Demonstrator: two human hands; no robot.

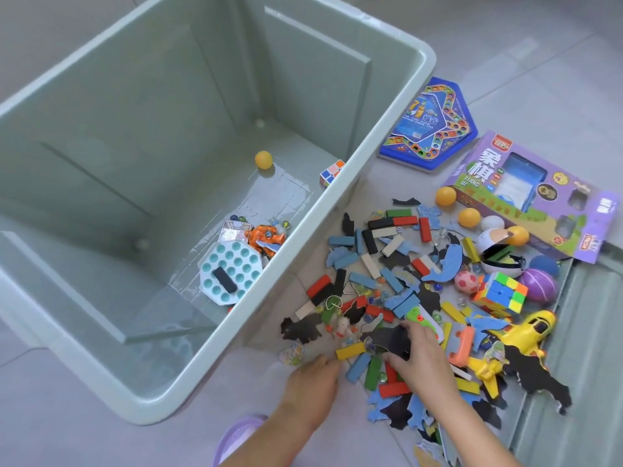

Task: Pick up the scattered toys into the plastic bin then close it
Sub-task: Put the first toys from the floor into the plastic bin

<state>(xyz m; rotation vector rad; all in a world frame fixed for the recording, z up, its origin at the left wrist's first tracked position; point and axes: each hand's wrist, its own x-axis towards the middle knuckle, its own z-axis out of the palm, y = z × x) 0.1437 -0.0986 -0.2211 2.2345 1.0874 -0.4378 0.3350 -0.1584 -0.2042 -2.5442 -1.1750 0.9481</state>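
Right hand (418, 358): fingers clamped on a black puzzle piece (392, 340) for transfer to the plastic bin (101, 129) (placed adjacent). Left hand (310, 375): finger state indeterminate.

Floor (526, 52): pale grey tiles, glossy, thin grout lines running diag.; bare patches at 1 o'clock and 7 o'clock. Lilac slipper toe (236, 439) at 6 o'clock, btm edge, rounded, rest out of frame. Ribbed grey-green strip (573, 348) at 4–5 o'clock, long grooves running twd btm edge, beside tiles; what it is, can't tell.
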